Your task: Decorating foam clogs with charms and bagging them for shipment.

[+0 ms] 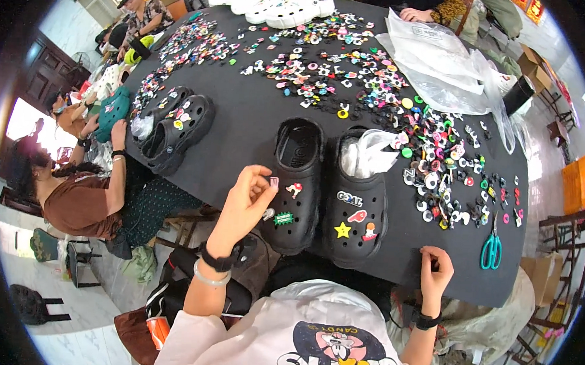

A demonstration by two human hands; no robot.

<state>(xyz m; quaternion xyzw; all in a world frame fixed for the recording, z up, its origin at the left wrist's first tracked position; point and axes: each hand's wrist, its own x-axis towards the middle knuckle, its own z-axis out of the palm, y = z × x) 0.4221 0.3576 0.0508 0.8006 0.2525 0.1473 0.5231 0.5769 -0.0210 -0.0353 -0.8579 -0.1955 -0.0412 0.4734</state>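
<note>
Single head-worn fisheye looks steeply down, close over the black table (256, 125); edges bend

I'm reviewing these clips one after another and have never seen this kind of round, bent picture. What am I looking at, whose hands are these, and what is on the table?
There is no machine here: a person works with two bare hands, filmed by a wide fisheye camera worn on their head and looking down, which bends straight edges near the rim. Their forearms come in from the bottom. The left hand pinches a small pale charm over the left clog of a black pair; the right clog is stuffed with plastic and already carries charms. The right hand rests at the near edge of the black table, closed on something too small to tell. Loose colourful charms cover the table, with teal scissors, clear plastic bags and another black pair. Other people sit at the left.
</note>
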